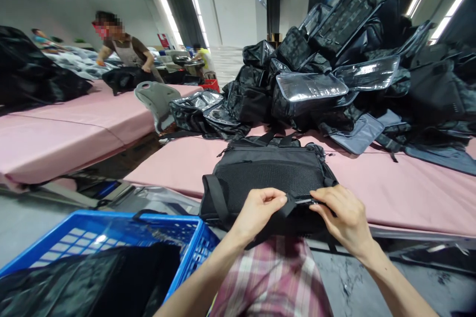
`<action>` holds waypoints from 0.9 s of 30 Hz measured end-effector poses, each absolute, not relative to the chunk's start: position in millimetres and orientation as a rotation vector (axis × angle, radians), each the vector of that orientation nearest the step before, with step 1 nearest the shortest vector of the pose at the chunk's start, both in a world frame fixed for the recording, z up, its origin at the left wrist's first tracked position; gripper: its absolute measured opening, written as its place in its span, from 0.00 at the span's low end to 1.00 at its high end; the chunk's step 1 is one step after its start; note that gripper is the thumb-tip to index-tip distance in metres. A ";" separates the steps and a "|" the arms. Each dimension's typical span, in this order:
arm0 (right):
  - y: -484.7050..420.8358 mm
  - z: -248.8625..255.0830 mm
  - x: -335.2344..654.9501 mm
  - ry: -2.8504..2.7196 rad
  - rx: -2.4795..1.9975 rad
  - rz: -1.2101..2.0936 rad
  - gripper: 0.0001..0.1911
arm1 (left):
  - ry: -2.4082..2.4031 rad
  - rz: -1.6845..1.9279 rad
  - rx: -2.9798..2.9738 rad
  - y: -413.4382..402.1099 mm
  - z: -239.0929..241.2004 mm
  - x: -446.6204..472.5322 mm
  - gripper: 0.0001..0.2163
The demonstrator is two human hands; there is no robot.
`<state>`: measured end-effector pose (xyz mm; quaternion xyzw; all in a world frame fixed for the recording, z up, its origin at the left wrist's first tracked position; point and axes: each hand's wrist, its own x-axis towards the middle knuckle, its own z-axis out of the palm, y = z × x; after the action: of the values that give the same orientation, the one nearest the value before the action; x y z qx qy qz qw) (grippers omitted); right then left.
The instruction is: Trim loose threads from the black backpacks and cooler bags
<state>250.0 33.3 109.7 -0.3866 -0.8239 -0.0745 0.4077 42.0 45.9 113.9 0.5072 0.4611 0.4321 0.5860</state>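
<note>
A black bag (271,173) with a mesh front panel lies on the pink-covered table, close to my body. My left hand (260,208) is closed in a pinch on a black strap (288,204) at the bag's near edge. Just to the right, the fingertips of my right hand (345,213) are pinched on a thin, shiny strip (304,201). Its kind is too small to make out. The strip's left end meets the strap between my two hands. A wide black webbing loop (215,198) hangs at the bag's left side.
A large heap of black and camouflage bags (312,86) covers the back of the table (409,193). At lower left stands a blue crate (122,220) holding dark bags. A grey chair (156,101) stands between the tables. A person (126,49) handles a dark bag at the left table.
</note>
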 end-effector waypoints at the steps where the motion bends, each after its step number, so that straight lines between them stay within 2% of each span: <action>1: 34.3 111.2 250.0 -2.092 -0.963 -0.220 0.06 | 1.068 0.998 1.201 46.0 115.4 41.9 0.09; 7: 36.8 111.4 252.0 -2.051 -0.943 0.059 0.04 | 1.026 0.939 1.204 47.3 116.9 40.8 0.10; 13: 33.5 109.2 246.5 -2.007 -0.982 -0.097 0.06 | 1.032 0.960 1.171 43.2 119.3 46.5 0.11; 27: 30.7 108.4 248.3 -2.010 -0.998 -0.003 0.05 | 0.976 0.912 1.134 39.9 118.6 54.3 0.10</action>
<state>248.3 30.7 108.4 -0.4006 -0.8071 -0.0013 0.4338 54.3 39.9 118.6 0.4973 0.4279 0.3998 0.6402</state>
